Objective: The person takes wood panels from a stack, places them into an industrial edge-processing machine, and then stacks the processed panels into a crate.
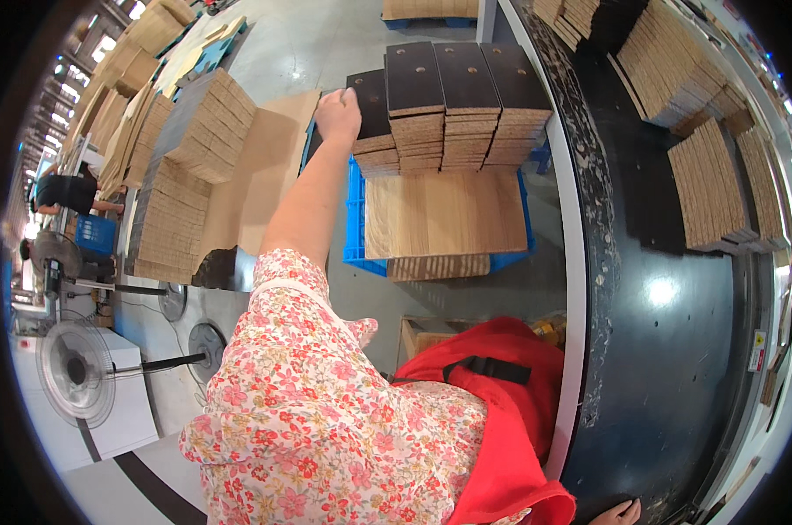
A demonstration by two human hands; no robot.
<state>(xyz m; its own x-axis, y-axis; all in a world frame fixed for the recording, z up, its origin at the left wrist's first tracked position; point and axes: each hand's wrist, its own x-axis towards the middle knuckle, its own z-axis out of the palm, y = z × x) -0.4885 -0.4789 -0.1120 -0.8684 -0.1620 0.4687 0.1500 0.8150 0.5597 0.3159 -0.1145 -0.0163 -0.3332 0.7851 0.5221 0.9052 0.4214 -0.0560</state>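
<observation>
My left arm reaches far forward, and my left hand (339, 115) is closed at the left edge of the leftmost black-faced board (369, 103), which tops a stack. Its fingertips are partly hidden. Beside that stack stand several more stacks of black-faced particle boards (471, 79), each with small round marks on top. They sit at the far end of a wood-grain board (448, 214) laid over a blue plastic crate (355, 219). At the lower right, my right hand (620, 514) rests on the dark machine table (667, 350), holding nothing visible, its fingers stretched out and partly cut off by the frame.
More particle-board stacks (709, 188) stand on the machine table at right. Left of the crate are tall board stacks (195, 140) and a cardboard sheet (269, 166). Standing fans (77, 372) are at the left, where a person (68, 188) works farther off. Red cloth (510, 394) hangs beside me.
</observation>
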